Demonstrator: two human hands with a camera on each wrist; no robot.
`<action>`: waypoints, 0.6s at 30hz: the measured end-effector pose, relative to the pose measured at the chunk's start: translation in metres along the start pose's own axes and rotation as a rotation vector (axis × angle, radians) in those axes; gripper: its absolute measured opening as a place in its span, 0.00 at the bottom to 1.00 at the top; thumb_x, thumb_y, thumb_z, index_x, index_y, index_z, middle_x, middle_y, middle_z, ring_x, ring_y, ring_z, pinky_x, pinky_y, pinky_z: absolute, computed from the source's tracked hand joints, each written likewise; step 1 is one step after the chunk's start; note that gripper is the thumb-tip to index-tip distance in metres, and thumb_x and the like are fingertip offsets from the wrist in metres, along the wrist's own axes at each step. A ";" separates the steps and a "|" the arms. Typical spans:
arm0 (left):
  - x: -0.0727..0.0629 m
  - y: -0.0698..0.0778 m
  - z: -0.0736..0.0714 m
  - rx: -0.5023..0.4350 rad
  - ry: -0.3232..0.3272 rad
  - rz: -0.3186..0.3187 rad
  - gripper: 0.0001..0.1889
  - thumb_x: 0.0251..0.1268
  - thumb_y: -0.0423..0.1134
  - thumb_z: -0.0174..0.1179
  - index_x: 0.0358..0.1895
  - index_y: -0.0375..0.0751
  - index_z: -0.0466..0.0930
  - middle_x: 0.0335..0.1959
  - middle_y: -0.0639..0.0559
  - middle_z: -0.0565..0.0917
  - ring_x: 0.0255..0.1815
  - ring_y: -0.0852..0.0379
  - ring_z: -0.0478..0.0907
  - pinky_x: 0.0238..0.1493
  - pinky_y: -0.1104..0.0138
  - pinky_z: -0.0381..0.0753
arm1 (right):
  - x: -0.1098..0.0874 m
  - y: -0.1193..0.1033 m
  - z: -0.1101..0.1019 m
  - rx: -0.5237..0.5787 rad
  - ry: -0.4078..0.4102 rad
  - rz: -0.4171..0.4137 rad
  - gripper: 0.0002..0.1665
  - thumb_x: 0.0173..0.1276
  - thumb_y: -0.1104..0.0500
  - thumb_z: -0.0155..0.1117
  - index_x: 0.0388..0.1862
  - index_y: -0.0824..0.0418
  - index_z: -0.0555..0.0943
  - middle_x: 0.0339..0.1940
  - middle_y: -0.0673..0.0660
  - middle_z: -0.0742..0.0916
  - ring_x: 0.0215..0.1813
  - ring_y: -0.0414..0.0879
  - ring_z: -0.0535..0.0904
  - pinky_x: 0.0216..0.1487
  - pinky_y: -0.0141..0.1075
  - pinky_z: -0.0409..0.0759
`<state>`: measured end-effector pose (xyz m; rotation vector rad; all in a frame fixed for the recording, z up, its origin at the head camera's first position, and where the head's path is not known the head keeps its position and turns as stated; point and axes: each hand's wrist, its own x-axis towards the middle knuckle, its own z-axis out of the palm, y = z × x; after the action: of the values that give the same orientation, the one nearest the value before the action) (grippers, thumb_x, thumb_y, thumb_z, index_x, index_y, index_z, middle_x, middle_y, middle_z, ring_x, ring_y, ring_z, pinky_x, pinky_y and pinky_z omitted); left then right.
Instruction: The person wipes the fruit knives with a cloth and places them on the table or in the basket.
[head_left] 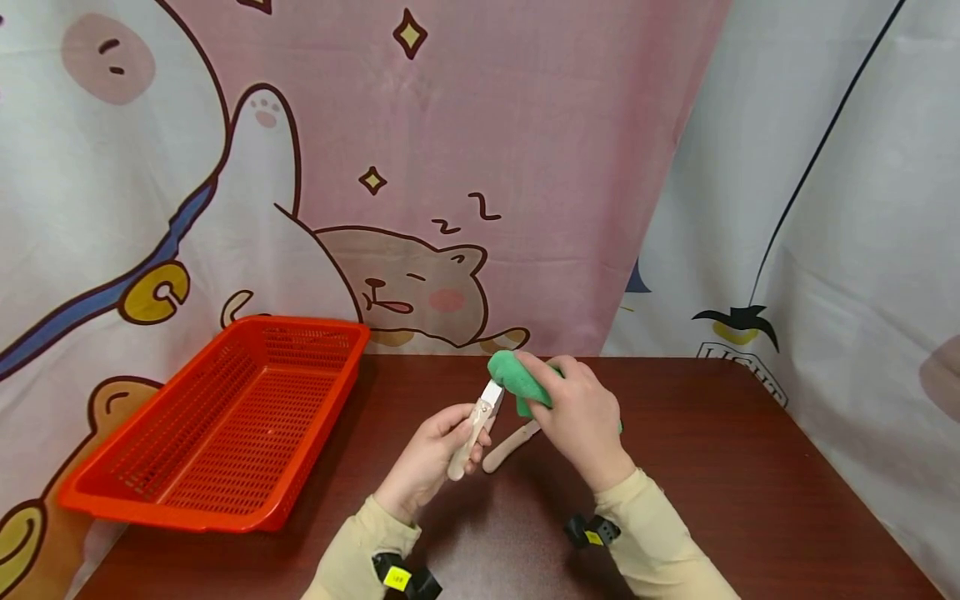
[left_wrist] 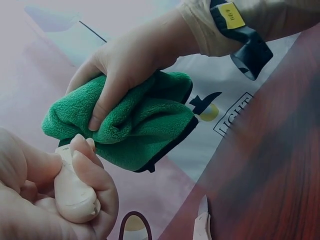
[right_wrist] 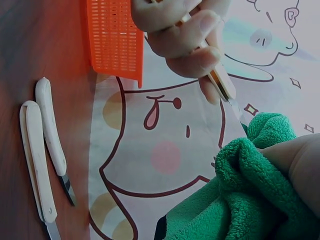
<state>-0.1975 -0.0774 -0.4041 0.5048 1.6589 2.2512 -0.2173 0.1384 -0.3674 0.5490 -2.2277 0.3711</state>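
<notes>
I see my left hand (head_left: pixel 426 460) gripping a knife (head_left: pixel 471 440) above the table (head_left: pixel 705 500), my right hand (head_left: pixel 581 421) pinching a green cloth (head_left: pixel 517 375) at its blade: wiping, I judge. Next calls for a careful stroke off the tip, apparently cloth-hidden.

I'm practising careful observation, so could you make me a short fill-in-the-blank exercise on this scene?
1. The left hand holds a knife, while the right hand grips a ____ cloth.
2. In the right wrist view, exactly ____ other knives lie on the table.
3. In the head view, the plastic basket stands on the person's ____ side.

Missing words: green; two; left.
</notes>
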 end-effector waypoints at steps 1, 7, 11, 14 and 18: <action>0.000 0.000 0.000 -0.002 0.000 -0.001 0.14 0.79 0.31 0.44 0.59 0.27 0.69 0.34 0.47 0.79 0.26 0.60 0.74 0.28 0.72 0.77 | 0.000 0.001 0.000 -0.001 0.000 0.004 0.42 0.45 0.58 0.84 0.62 0.44 0.80 0.40 0.57 0.82 0.38 0.54 0.81 0.22 0.48 0.80; 0.000 -0.001 0.000 0.000 -0.003 -0.003 0.15 0.79 0.30 0.43 0.60 0.23 0.67 0.34 0.48 0.79 0.26 0.61 0.74 0.28 0.72 0.76 | 0.002 0.005 -0.002 -0.019 0.002 0.021 0.41 0.45 0.59 0.84 0.62 0.44 0.81 0.39 0.58 0.83 0.37 0.54 0.80 0.23 0.49 0.81; 0.000 -0.002 0.000 0.006 -0.007 -0.011 0.17 0.79 0.31 0.44 0.61 0.19 0.64 0.33 0.49 0.79 0.26 0.60 0.73 0.28 0.72 0.76 | 0.002 0.006 -0.003 -0.019 0.007 0.032 0.41 0.46 0.58 0.83 0.62 0.44 0.81 0.39 0.57 0.83 0.36 0.54 0.80 0.22 0.49 0.80; 0.000 -0.001 0.001 0.010 -0.008 -0.016 0.17 0.79 0.31 0.44 0.61 0.18 0.63 0.33 0.49 0.79 0.26 0.60 0.73 0.28 0.72 0.76 | 0.002 0.007 -0.004 -0.014 0.011 0.038 0.40 0.46 0.58 0.83 0.62 0.44 0.81 0.39 0.58 0.83 0.36 0.55 0.80 0.22 0.49 0.80; 0.000 0.000 0.001 0.011 -0.008 -0.016 0.17 0.79 0.30 0.44 0.61 0.18 0.64 0.33 0.48 0.79 0.26 0.60 0.73 0.28 0.72 0.76 | 0.002 0.008 -0.005 -0.013 0.019 0.046 0.40 0.47 0.58 0.83 0.62 0.44 0.80 0.38 0.58 0.83 0.36 0.55 0.80 0.22 0.49 0.80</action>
<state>-0.1966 -0.0763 -0.4042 0.5012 1.6670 2.2272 -0.2192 0.1472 -0.3635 0.4855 -2.2256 0.3843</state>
